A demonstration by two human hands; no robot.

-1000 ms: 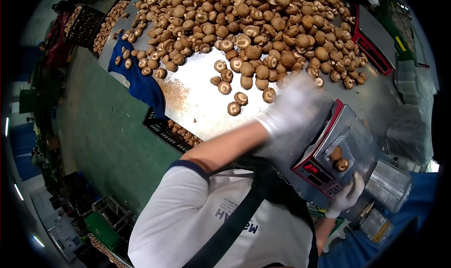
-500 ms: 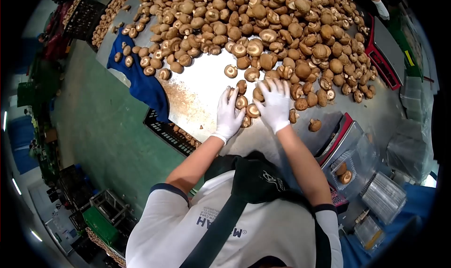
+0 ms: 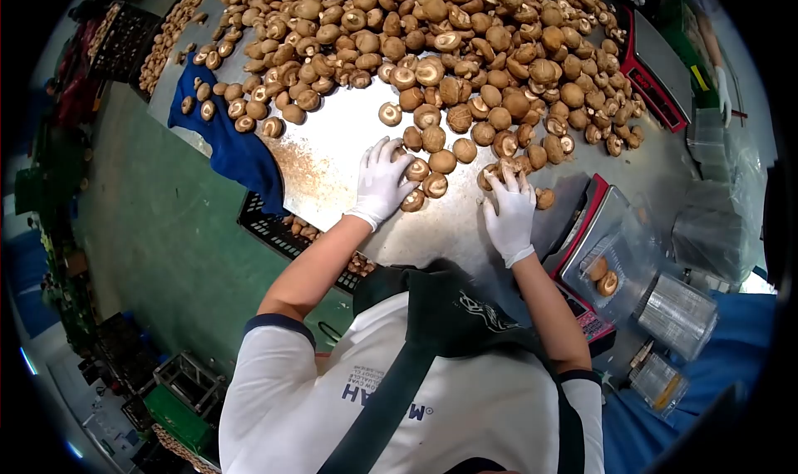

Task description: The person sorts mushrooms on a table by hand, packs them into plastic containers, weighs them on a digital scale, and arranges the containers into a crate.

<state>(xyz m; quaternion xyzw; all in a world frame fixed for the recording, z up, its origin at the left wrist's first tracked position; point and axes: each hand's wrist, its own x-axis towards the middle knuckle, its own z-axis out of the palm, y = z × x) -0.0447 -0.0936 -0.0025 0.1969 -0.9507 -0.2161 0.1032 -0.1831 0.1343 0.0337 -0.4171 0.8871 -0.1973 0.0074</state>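
A big heap of brown shiitake mushrooms (image 3: 499, 38) covers the far part of the metal table (image 3: 324, 154). My left hand (image 3: 381, 183), in a white glove, lies with fingers spread against the left side of a small group of mushrooms (image 3: 435, 185), some with their pale undersides up. My right hand (image 3: 509, 212), also gloved, has its thumb apart and its fingertips resting at a few mushrooms (image 3: 489, 176) on the near right edge of the heap. Whether the fingertips grip any of these is partly hidden. One mushroom (image 3: 544, 198) sits just right of the right hand.
A red-edged scale (image 3: 594, 241) at right bears a clear plastic tray (image 3: 611, 262) with two mushrooms. Stacked clear trays (image 3: 677, 314) stand beyond it. A blue cloth (image 3: 237, 154) hangs over the left edge, above a black crate (image 3: 270, 225). Another person's gloved hand (image 3: 723, 96) shows far right.
My hands have moved apart: the left slightly left, the right further right and nearer my body. Several mushrooms between them now lie more spread out. The view has shifted a little.
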